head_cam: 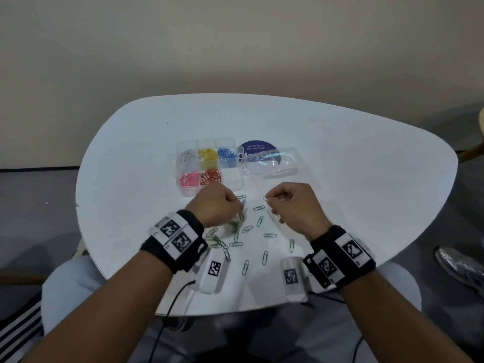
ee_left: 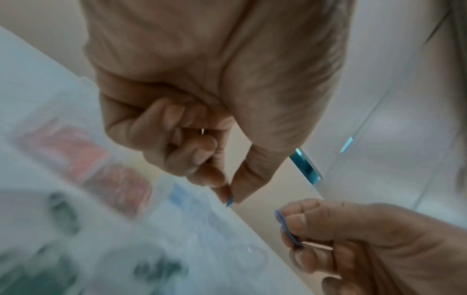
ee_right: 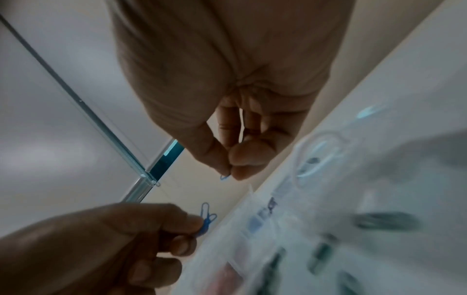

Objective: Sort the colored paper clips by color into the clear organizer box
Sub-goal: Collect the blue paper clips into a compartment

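The clear organizer box (head_cam: 183,191) lies open on the white table, with silver, yellow and blue clips in its far row and pink and red clips in its near row. The near right compartment looks empty. Just in front of the box, my left hand (head_cam: 239,205) pinches blue clips (ee_right: 207,217) between thumb and forefinger. My right hand (head_cam: 269,203) pinches one blue clip (ee_right: 225,177) the same way, a short gap from the left. Several green clips (head_cam: 262,221) lie scattered on the table under and between my hands.
The box's clear lid (head_cam: 272,163) lies folded open to the right, over a round dark blue sticker (head_cam: 258,147). The white table (head_cam: 366,184) has a curved edge close to my body. Cables hang from both wristbands at the near edge.
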`<state>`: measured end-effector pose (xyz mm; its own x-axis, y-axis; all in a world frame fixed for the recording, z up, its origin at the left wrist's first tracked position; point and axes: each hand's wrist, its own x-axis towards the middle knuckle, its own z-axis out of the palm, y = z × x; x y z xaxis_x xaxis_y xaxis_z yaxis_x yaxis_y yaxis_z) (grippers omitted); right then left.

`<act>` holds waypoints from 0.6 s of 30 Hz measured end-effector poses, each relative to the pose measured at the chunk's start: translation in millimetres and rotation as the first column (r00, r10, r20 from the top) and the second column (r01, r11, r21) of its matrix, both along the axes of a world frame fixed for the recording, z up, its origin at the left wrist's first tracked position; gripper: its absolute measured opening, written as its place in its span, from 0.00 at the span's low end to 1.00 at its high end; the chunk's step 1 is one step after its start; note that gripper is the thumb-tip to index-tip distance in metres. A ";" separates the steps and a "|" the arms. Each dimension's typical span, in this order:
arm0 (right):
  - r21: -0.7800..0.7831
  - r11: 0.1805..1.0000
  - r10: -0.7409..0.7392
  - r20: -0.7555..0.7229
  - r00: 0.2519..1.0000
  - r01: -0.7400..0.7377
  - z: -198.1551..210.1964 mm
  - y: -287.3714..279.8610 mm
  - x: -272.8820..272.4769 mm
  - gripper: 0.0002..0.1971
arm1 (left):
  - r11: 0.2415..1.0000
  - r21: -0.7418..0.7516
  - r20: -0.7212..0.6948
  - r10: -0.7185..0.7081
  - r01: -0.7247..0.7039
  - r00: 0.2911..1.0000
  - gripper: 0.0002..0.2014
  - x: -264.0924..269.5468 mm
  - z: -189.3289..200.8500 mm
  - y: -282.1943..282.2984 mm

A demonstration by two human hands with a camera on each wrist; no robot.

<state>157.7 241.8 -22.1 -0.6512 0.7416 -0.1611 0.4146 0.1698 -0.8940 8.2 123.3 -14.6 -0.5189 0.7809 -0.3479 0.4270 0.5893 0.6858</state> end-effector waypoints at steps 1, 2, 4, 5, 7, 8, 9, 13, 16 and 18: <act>0.040 0.999 0.028 -0.005 1.000 -0.028 6.1 4.6 -13.4 0.08 | 0.998 0.017 0.007 0.053 -0.053 0.999 0.10 -13.1 5.7 5.0; 0.070 0.996 0.050 -0.013 0.999 -0.049 12.4 9.8 -28.5 0.10 | 0.993 0.030 0.011 0.114 -0.114 0.993 0.11 -26.8 11.3 11.9; 0.106 0.993 0.059 -0.036 0.998 -0.054 22.4 22.4 -61.9 0.13 | 0.970 0.034 0.031 0.241 -0.242 0.970 0.16 -50.1 21.8 29.0; 0.120 0.992 0.046 -0.040 0.998 -0.041 25.0 29.7 -79.4 0.13 | 0.953 0.023 0.052 0.301 -0.303 0.952 0.16 -59.1 26.2 37.7; 0.121 0.993 0.011 -0.031 0.999 -0.007 27.1 43.8 -110.1 0.11 | 0.917 0.006 0.093 0.397 -0.399 0.913 0.13 -72.5 30.8 53.9; 0.104 0.995 0.000 -0.020 1.000 0.002 25.9 50.0 -121.4 0.09 | 0.902 0.001 0.107 0.428 -0.431 0.897 0.12 -76.5 30.6 60.7; 0.073 0.997 -0.003 -0.014 1.000 0.004 23.9 54.6 -128.9 0.08 | 0.895 0.004 0.104 0.444 -0.447 0.890 0.12 -79.4 28.4 66.5; 0.005 0.999 -0.048 -0.024 0.999 0.048 15.2 58.8 -121.2 0.08 | 0.902 0.066 0.073 0.423 -0.428 0.903 0.17 -88.9 11.4 67.3; -0.050 0.990 -0.139 -0.100 0.985 0.134 9.7 58.0 -78.1 0.08 | 0.871 0.233 0.124 0.415 -0.433 0.901 0.12 -92.8 7.2 34.8; -0.057 0.983 -0.181 -0.111 0.977 0.176 7.2 55.0 -38.8 0.05 | 0.822 0.318 0.136 0.453 -0.472 0.881 0.07 -94.8 4.5 3.1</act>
